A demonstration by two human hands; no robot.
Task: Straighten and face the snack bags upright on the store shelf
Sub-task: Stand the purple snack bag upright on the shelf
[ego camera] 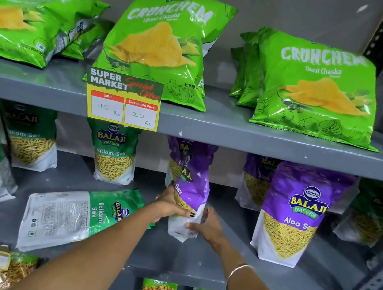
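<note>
Gripping the purple Aloo Sev bag (189, 193) at centre frame on the middle shelf (193, 265), both hands close around its white lower part: the left hand (172, 207) wraps it from the left with the thumb across the front, and the right hand (208, 226) presses fingers against its right edge. That bag stands roughly upright but is turned edge-on, so its front does not yet face outward; I judge this the step in hand. Just right of it, another purple bag (293, 215) already stands upright and faced, and toward the left several green Ratlami Sev bags (114, 153) stand further back. Left of centre, one green bag (77, 217) lies flat on its side with its back panel showing, so it seems to be work left. On the upper shelf the green Crunchem bags (158, 44) lean or lie back rather than stand, so the task looks partly done at best. A yellow price tag (123, 100) hangs from the upper shelf edge, and the left forearm crosses in front of the fallen bag's corner.
</note>
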